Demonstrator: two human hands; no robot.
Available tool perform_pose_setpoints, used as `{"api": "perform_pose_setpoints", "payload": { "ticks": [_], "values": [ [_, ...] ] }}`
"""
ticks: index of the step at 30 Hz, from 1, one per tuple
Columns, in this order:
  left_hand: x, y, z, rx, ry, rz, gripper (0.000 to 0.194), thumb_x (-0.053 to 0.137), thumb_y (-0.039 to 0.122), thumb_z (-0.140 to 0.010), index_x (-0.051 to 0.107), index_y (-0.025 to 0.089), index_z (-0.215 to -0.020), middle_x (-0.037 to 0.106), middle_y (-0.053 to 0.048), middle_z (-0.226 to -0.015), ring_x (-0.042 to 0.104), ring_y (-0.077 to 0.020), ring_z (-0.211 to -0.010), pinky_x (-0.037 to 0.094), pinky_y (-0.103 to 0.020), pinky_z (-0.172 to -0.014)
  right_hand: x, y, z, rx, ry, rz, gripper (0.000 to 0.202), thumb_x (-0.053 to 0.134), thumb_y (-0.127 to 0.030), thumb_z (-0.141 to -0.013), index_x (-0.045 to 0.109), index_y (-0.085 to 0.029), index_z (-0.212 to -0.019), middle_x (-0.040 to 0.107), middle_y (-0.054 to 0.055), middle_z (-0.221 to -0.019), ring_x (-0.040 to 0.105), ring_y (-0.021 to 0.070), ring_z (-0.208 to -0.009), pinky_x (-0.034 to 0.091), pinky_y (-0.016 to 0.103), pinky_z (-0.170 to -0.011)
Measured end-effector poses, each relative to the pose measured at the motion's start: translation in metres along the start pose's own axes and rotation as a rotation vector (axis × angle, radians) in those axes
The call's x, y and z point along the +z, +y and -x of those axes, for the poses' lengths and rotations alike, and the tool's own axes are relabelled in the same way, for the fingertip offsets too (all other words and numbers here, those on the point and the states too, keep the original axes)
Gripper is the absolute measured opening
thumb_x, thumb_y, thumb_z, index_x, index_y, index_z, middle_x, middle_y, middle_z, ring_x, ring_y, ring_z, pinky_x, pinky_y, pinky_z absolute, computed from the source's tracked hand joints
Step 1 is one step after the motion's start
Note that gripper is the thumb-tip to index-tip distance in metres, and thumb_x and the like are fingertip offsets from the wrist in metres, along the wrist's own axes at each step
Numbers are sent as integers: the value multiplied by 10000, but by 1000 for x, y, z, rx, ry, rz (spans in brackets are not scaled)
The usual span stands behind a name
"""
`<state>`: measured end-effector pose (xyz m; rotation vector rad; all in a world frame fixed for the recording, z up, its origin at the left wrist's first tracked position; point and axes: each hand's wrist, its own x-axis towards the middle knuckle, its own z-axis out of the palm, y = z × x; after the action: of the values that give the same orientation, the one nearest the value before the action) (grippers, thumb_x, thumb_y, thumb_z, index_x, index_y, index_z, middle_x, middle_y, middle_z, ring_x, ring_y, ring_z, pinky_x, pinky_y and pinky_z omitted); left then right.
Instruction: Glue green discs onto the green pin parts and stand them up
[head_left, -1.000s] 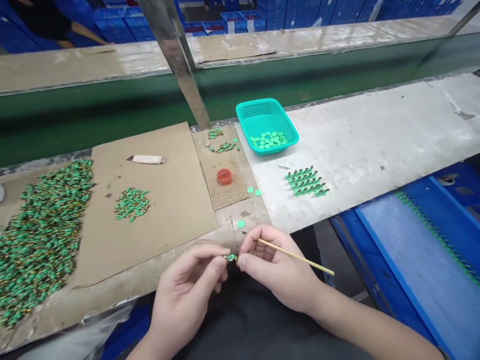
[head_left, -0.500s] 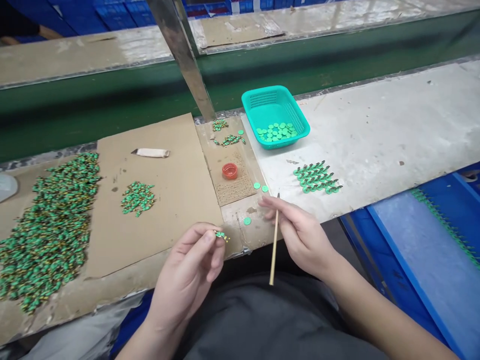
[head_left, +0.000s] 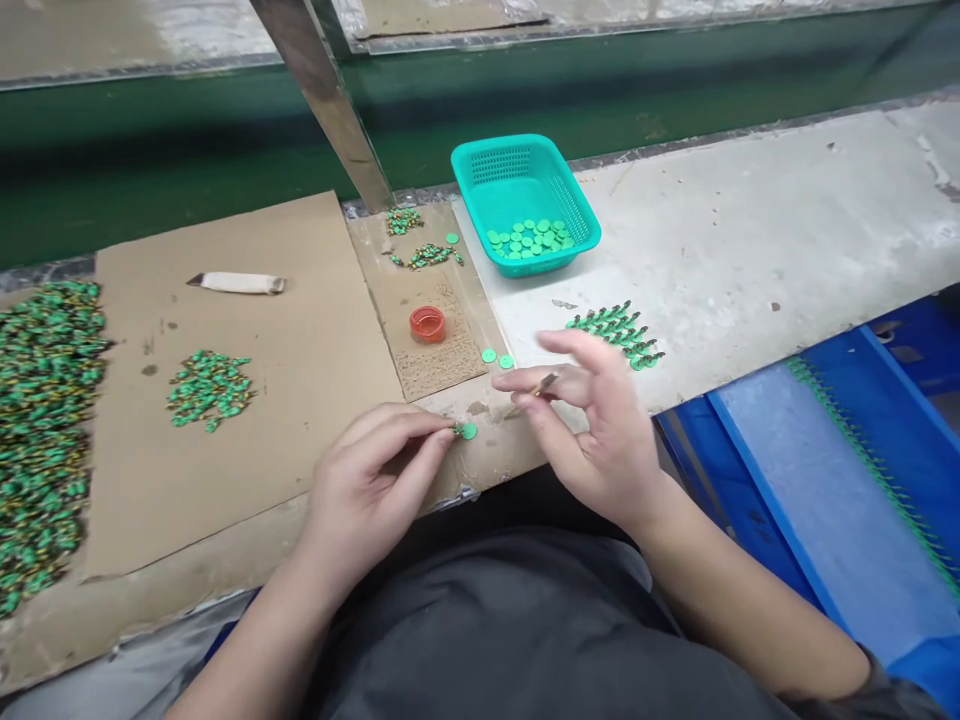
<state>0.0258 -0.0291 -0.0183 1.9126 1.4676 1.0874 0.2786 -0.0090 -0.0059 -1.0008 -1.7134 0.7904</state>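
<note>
My left hand (head_left: pixel 382 465) pinches a small green-and-yellow piece (head_left: pixel 457 429) at its fingertips, right beside a green disc (head_left: pixel 469 431) near the table's front edge. Between the thumb and fingers of my right hand (head_left: pixel 592 425) is a thin stick (head_left: pixel 546 384), its dark tip showing; most of its length is hidden. Two more green discs (head_left: pixel 497 359) lie just beyond, close to a red cap (head_left: pixel 427 324) on a small cardboard piece (head_left: pixel 442 372). Rows of discs with small pieces standing on them (head_left: pixel 619 330) are behind my right hand.
A turquoise basket (head_left: pixel 589 238) holds green discs. At left, a large cardboard sheet (head_left: pixel 300 300) bears a small pile (head_left: pixel 210 388) and a white-wrapped pointed tool (head_left: pixel 241 283). A big pile (head_left: pixel 45 430) lies far left. Blue trays (head_left: pixel 832 510) stand lower right.
My left hand has moved right to the disc with its small piece. My right hand has turned, its fingers raised and the stick swung round. The view has shifted, so the table items appear further left.
</note>
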Motion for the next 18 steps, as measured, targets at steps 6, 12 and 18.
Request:
{"api": "perform_pose_setpoints", "payload": {
  "ticks": [6, 12, 18],
  "values": [
    [7, -9, 2, -10, -21, -51, 165, 775, 379, -1107, 902, 310, -1029, 894, -16, -972, 807, -221, -883, 663, -364, -903, -2, 19, 3, -6, -200, 156, 190, 598, -252, -1227, 783, -252, -1186, 938, 90, -1218, 914, 279, -1150, 742, 453, -1068],
    [8, -11, 3, 33, -24, -71, 134, 786, 339, -1123, 894, 313, -1047, 902, 7, -999, 823, -198, -915, 645, -328, -912, 1, 26, 9, 68, -159, 98, 201, 586, -280, -1242, 775, -255, -1180, 921, 79, -1218, 897, 253, -1161, 717, 406, -1093],
    [9, -10, 3, 92, -42, -136, 109, 775, 306, -1130, 878, 308, -1092, 901, -4, -1026, 827, -210, -930, 647, -346, -938, 1, 28, 8, 11, -155, 124, 201, 580, -247, -1243, 768, -244, -1173, 920, 82, -1224, 898, 245, -1140, 707, 380, -1073]
  ]
}}
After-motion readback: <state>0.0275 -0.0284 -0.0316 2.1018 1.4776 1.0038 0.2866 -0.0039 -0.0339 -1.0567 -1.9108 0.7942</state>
